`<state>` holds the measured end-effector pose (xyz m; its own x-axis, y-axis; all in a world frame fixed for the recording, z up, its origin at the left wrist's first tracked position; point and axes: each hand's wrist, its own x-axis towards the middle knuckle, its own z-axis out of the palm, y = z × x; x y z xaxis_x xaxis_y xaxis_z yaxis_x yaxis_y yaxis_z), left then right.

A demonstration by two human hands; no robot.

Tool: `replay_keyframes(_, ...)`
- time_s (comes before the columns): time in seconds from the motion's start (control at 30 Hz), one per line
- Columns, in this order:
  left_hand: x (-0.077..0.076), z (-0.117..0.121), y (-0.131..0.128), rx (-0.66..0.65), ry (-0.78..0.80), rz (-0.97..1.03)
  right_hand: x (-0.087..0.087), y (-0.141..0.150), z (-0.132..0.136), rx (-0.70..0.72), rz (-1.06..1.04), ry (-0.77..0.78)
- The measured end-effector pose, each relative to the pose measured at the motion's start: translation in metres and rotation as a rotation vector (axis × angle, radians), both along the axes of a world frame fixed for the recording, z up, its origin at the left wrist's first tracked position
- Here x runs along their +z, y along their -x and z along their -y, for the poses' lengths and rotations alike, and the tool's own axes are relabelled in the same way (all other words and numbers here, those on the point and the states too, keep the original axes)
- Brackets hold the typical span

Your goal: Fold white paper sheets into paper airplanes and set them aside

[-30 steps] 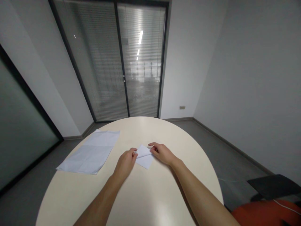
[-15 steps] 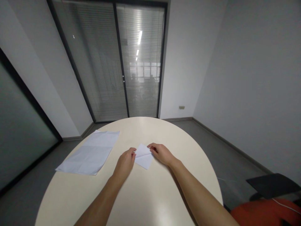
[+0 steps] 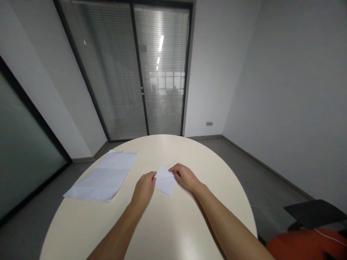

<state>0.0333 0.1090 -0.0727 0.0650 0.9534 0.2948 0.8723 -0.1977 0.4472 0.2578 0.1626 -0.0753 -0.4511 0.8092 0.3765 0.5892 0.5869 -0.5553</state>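
Note:
A small folded sheet of white paper [image 3: 165,182] lies on the round cream table [image 3: 151,231], its crease running across the middle. My left hand [image 3: 145,186] is closed on its left corner, thumb and fingers pinched together. At the opposite corner, my right hand [image 3: 184,176] pinches the paper's upper right edge between thumb and index finger. The fingertips partly cover both corners. To the left of my left hand rests a stack of larger white sheets [image 3: 104,175] with faint fold lines.
A red chair seat [image 3: 300,245] with a black part [image 3: 316,213] stands at the lower right, beyond the table's edge. Behind the table is a glass partition with blinds [image 3: 162,108]. A wall socket [image 3: 209,124] sits low on the back wall.
The paper's upper flap, earlier lifted along the crease, now looks flatter. My right fingers have shifted slightly left and up along the edge. Both hands stay on the paper.

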Motion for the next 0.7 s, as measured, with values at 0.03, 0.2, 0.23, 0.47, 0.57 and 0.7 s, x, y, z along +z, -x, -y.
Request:
replay_keyframes(0.03, 0.0002, 0.0003, 0.0002, -0.001, -0.001, -0.01, -0.0006, 0.0001, -0.0005, 0.0, 0.003, 0.001)
replay_keyframes(0.2, -0.003, 0.0011, -0.0002, 0.002, -0.014, -0.055, -0.005, -0.0007, -0.0029, 0.009, 0.016, -0.002)
replay_keyframes(0.23, -0.0037, 0.0014, -0.0007, 0.007, -0.016, -0.067, -0.0057, -0.0009, -0.003, 0.013, 0.017, -0.005)
replay_keyframes(0.47, 0.0021, 0.0075, -0.0029, 0.006, -0.01, -0.168, -0.0012, 0.0002, 0.001, 0.046, 0.063, -0.014)
replay_keyframes(0.57, 0.0033, 0.009, -0.0013, -0.015, -0.026, -0.165, 0.0012, 0.0016, 0.0029, 0.065, 0.098, -0.017)
replay_keyframes(0.7, -0.0024, 0.0079, 0.0013, -0.077, -0.046, -0.148, 0.0012, 0.0026, 0.0052, 0.079, 0.126, -0.027)
